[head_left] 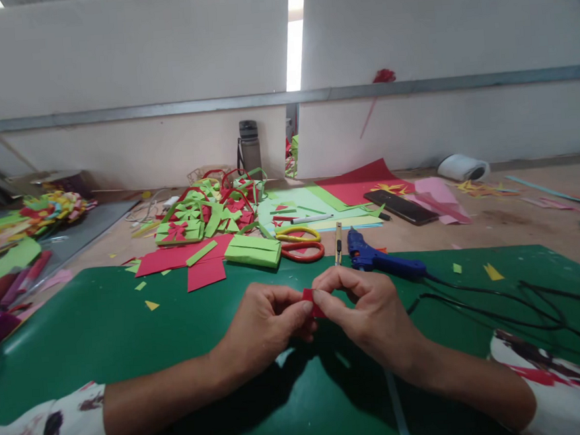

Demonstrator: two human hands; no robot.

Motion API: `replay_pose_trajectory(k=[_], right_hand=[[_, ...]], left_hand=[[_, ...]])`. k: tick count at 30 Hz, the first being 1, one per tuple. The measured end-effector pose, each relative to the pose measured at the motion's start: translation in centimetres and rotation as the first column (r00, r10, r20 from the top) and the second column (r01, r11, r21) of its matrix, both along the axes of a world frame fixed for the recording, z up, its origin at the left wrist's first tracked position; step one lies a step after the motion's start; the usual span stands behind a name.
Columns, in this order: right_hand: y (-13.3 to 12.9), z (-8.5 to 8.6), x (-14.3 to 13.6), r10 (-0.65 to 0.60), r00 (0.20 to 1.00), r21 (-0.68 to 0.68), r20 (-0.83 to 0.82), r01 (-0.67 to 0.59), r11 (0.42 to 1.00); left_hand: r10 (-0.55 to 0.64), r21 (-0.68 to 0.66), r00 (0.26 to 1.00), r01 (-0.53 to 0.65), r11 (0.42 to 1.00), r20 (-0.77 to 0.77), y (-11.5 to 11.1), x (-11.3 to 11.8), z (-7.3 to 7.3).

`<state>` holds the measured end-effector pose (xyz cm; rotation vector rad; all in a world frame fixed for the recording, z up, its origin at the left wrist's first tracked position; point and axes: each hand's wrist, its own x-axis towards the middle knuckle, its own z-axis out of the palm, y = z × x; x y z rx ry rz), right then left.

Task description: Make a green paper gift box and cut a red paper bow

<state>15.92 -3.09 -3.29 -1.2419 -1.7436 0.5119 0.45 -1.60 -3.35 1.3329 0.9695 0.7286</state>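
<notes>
A small piece of red paper [313,303] is pinched between my two hands, above the middle of the green mat [209,418]. My left hand [270,321] grips its left side with thumb and fingers. On its right side my right hand [364,315] holds it the same way, so much of the paper is hidden. Just beyond my hands lie a utility knife [338,242], a blue glue gun [382,257] and scissors [302,250] with red and yellow handles. Left of the scissors is a folded green paper packet [253,251], near some red paper pieces [206,275].
A heap of green and red paper shapes [215,213] is at the back left, before a bottle [250,147]. A phone [401,208] lies by coloured sheets [361,180]. The black cord [489,303] crosses the mat's right side. A white partition [131,152] stands behind.
</notes>
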Motion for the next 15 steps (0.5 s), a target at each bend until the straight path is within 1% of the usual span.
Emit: replay_pose_trajectory(k=[7, 12, 15], right_hand=[[-0.09, -0.11, -0.02, -0.003, 1.0, -0.014, 0.008, 0.003, 1.0], [0.02, -0.24, 0.06, 0.014, 1.0, -0.061, 0.014, -0.013, 0.998], [0.19, -0.14, 0.24, 0.062, 0.998, -0.098, 0.012, -0.06, 0.993]], left_hand=[[-0.006, 0.02, 1.0, 0.006, 1.0, -0.002, -0.06, -0.06, -0.05], [-0.022, 0.082, 0.996, 0.029, 0.996, -0.083, 0.25, -0.26, 0.13], [-0.041, 0.14, 0.99, 0.06, 0.988, -0.136, 0.5, -0.43, 0.23]])
